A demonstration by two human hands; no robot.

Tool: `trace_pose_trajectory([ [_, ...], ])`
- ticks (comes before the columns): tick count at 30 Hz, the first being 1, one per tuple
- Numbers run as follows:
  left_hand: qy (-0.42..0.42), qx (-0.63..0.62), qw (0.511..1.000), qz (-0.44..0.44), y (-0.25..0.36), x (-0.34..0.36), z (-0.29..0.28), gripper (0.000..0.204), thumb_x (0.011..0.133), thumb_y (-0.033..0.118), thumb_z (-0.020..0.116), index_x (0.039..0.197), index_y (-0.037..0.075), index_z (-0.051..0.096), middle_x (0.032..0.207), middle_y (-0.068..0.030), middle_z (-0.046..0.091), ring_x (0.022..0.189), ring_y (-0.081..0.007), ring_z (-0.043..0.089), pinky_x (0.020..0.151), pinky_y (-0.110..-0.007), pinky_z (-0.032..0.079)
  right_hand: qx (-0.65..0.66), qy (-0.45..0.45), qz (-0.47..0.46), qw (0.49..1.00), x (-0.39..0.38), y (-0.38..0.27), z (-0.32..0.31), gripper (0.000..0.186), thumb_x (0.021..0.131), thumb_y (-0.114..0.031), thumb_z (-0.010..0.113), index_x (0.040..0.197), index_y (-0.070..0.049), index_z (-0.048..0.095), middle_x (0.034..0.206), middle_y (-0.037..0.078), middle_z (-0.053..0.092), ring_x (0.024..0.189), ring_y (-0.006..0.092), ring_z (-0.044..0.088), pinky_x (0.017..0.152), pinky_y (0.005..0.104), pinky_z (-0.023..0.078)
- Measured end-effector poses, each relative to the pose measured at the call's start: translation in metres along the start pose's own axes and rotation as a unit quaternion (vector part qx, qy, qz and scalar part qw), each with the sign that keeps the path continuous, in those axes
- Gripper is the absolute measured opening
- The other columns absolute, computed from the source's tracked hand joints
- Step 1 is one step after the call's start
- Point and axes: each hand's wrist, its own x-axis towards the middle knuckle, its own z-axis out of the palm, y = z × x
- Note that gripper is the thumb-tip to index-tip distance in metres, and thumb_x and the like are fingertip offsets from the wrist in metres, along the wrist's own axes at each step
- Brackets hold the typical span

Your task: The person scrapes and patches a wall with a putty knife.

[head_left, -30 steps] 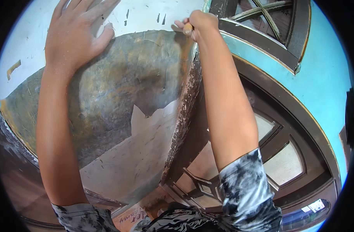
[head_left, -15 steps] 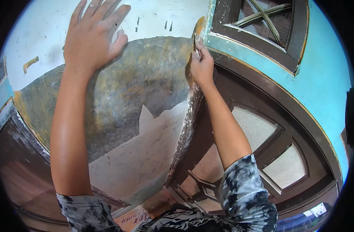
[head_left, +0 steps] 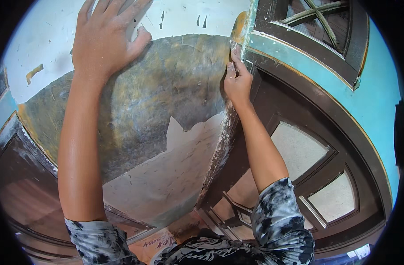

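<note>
My left hand [head_left: 105,42] lies flat on the white painted wall [head_left: 180,20], fingers spread, its fingertips cut off by the top of the picture. Just below it is a grey and ochre bare patch [head_left: 160,88] where the paint is gone. My right hand [head_left: 239,86] is closed around a thin flat scraper [head_left: 232,47], mostly hidden by the fingers. The scraper's tip touches the wall at the patch's upper right corner, beside the door frame. An ochre bare strip [head_left: 240,24] runs up the wall just above that hand.
Right of the patch stands a brown door [head_left: 277,101] with pale panels, under a dark window frame [head_left: 319,46] with crossed bars. Turquoise wall [head_left: 378,88] lies beyond. A jagged-edged paler wall area [head_left: 166,181] is below the patch. Another brown frame [head_left: 34,152] stands at left.
The view has shifted slightly, so the wall and door sit further right. My right hand has slid a little down the wall's edge with the scraper. The left hand keeps its place.
</note>
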Motion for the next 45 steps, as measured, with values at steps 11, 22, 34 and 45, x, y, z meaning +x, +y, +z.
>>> trace_pose_trajectory([
  [11,-0.005,0.015,1.0,-0.004,0.001,-0.002,0.002,0.06,0.073,0.039,0.067,0.127,0.013,0.07,0.154,-0.0095,0.052,0.15,-0.0324,0.038,0.125,-0.056,0.022,0.006,0.004,-0.059,0.998,0.073,-0.04,-0.009,0.068,0.089,-0.001,0.065,0.154,-0.011,0.048,0.152,0.02,0.053,0.133,0.0328,0.06,0.111,0.037,0.047],
  [22,-0.009,-0.004,1.0,0.009,-0.001,0.002,-0.006,0.058,0.074,0.037,0.069,0.127,0.014,0.07,0.154,-0.0089,0.052,0.149,-0.033,0.039,0.123,-0.056,0.024,-0.039,-0.022,-0.073,0.996,0.063,-0.054,-0.001,0.043,0.093,-0.006,0.065,0.135,-0.013,0.068,0.146,0.014,0.061,0.13,0.0343,0.061,0.106,0.0385,0.051],
  [34,-0.037,-0.016,0.999,-0.018,0.007,0.007,-0.01,0.057,0.082,0.038,0.067,0.134,0.016,0.067,0.154,-0.0083,0.053,0.151,-0.032,0.038,0.124,-0.055,0.023,0.345,0.023,0.121,0.93,0.056,-0.111,0.031,0.033,0.098,-0.002,0.065,0.13,0.005,0.065,0.122,0.016,0.073,0.087,0.0174,0.076,0.058,0.0257,0.062],
  [45,-0.099,-0.318,0.894,-0.299,0.042,-0.007,-0.069,0.051,0.106,0.04,0.054,0.136,0.0,0.065,0.127,-0.0181,0.067,0.119,-0.0287,0.061,0.104,-0.039,0.046,0.559,-0.092,0.014,0.824,0.044,-0.201,0.083,0.043,0.094,0.006,0.06,0.137,0.0,0.06,0.127,0.02,0.066,0.101,0.0235,0.073,0.077,0.0287,0.06],
])
